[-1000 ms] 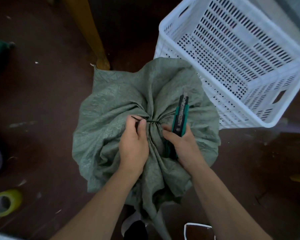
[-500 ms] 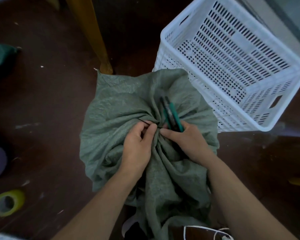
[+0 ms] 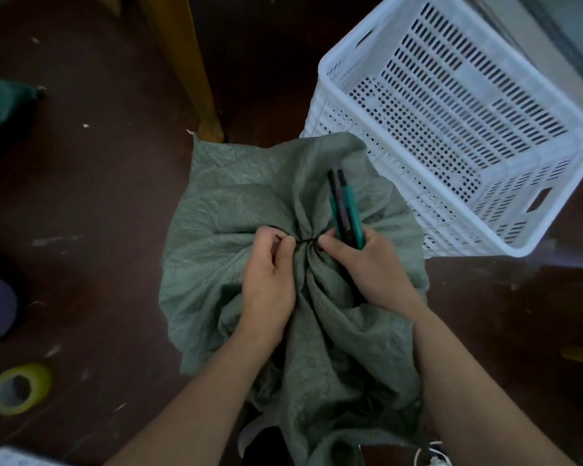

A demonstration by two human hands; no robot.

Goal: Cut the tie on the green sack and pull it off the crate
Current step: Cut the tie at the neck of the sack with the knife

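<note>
Left hand [image 3: 266, 284] pinches the tie [image 3: 303, 242]; right hand [image 3: 367, 267] grips the knife [image 3: 345, 210]; a slip could slash the green sack [image 3: 223, 230] or fingers

We see a dim, underexposed scene with a cool cast. The dark floor [image 3: 81, 203] swallows most detail, and only pale scuffs show on it. The brightest thing is the white crate [image 3: 451, 129], lit from the upper right, where a pale strip runs along the frame edge; its rim is near blown out. The sack [image 3: 223, 230] is softly lit, with shallow shadows in its folds and a deeper one under the hands. The tape roll [image 3: 19, 388] at lower left looks soft. Straight lines bow toward the edges, and the corners smear slightly.
</note>
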